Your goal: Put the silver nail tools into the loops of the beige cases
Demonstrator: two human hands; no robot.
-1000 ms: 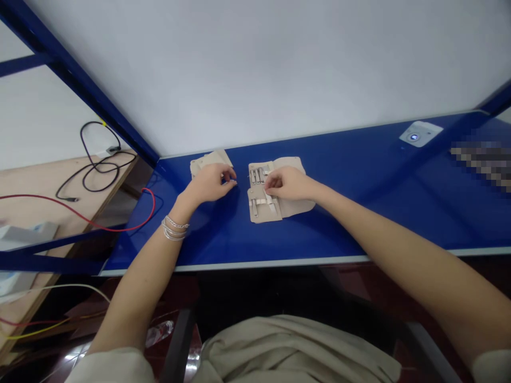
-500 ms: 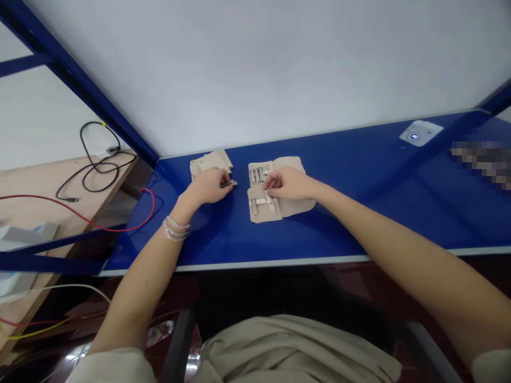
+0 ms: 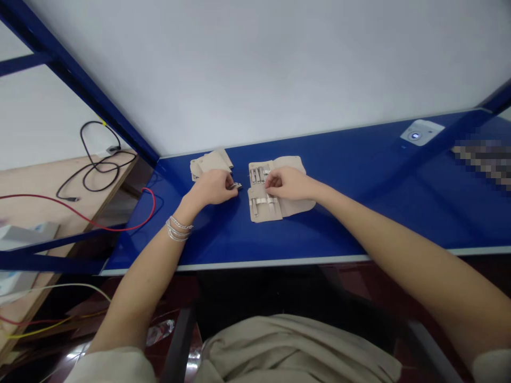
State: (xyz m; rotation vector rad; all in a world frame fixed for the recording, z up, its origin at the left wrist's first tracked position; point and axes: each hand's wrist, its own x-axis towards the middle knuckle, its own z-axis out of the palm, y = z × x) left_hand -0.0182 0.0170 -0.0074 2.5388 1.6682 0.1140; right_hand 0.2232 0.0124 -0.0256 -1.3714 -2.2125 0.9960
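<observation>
The left hand (image 3: 215, 187) pinches a silvery metal tool (image 3: 238, 185), mostly hidden, near the open beige folding case (image 3: 296, 207). The right hand (image 3: 290, 182) covers the case's middle; whether its curled fingers (image 3: 275, 190) pinch anything, I cannot tell.

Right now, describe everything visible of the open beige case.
The open beige case looks leathery and lies unfolded on the blue table. Its left panel holds slim metal tools, several in an upper row, one at lower left by a pale strap. Its right flap has rounded corners. The right hand covers part of its middle.
</observation>
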